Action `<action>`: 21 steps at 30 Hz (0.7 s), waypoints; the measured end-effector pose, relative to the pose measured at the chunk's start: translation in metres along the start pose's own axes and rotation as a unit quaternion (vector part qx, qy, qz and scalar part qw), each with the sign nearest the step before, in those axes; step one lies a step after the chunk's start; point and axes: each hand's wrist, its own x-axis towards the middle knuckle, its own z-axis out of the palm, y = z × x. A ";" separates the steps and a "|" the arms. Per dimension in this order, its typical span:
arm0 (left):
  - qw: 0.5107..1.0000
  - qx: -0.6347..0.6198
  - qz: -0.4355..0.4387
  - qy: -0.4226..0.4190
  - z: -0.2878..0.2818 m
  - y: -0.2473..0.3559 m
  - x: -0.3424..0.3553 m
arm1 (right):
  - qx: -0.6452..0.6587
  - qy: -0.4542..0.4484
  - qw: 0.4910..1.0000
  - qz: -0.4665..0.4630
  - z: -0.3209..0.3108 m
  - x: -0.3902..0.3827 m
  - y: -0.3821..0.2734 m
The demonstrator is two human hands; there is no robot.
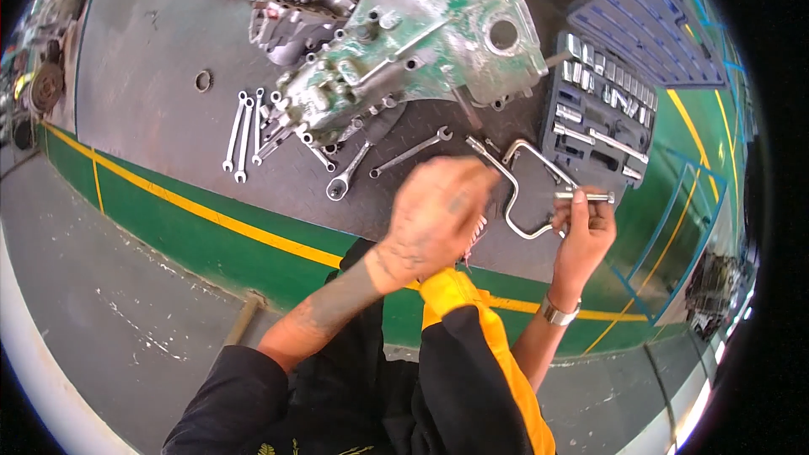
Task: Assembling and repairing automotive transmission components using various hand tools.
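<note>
My right hand (pixel 586 232) is raised over the work, its fingers pinched round a short bright steel extension bar (pixel 586 196) that lies level across the fingertips; just left of that hand, and touching it as far as I can tell, hangs the bent chrome speed-brace handle (pixel 516 190), its crank looping down toward my palm; my left hand (pixel 434 215) is curled over in front of me, knuckles up, blurred, and I cannot tell what, if anything, it grips.

The risk I judge from here: the bar is held only at the fingertips, so a bump from the left hand or the brace could knock it loose and drop it on the dark grey steel counter (pixel 152 118); a crooked join to the brace would likely jam or slip.

The bar looks slim, smooth, shiny, square-ended.

Beyond the right hand sits the open black socket case (pixel 600 118), rows of chrome sockets in it; ahead of the left hand lie loose combination spanners (pixel 244 131) and a single ratchet spanner (pixel 347 173); farther out rests the green-stained cast aluminium housing (pixel 421 25).
</note>
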 end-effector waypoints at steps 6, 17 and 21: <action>0.981 0.037 -0.085 0.171 -0.084 -0.084 0.070 | -0.132 -0.252 0.882 -0.377 0.186 0.052 -0.132; 0.986 -0.130 -0.057 0.093 -0.093 -0.122 0.107 | -0.347 -0.192 0.801 -0.448 0.235 0.063 -0.129; 0.970 -0.202 -0.095 0.093 -0.090 -0.104 0.120 | -0.136 0.118 0.738 -0.650 0.251 0.061 -0.111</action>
